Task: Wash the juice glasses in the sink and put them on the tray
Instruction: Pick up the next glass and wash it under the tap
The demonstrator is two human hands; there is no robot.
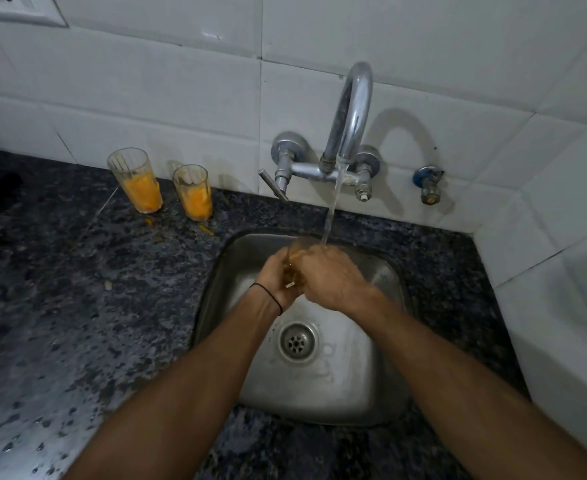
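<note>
Over the steel sink (385, 393) both hands hold one juice glass (291, 268) under the running water (332, 209) from the tap (352, 109). My left hand (273, 275) grips the glass from the left. My right hand (326, 275) covers its right side and rim, hiding most of it. Two more glasses with orange juice residue stand on the counter at the back: one further left (136, 180), one closer to the sink (193, 192).
Dark speckled granite counter (77, 306) surrounds the sink, with small orange spills (205, 229) in front of the glasses. White tiled walls rise behind and to the right. A small valve (429, 183) sticks out right of the tap. No tray is in view.
</note>
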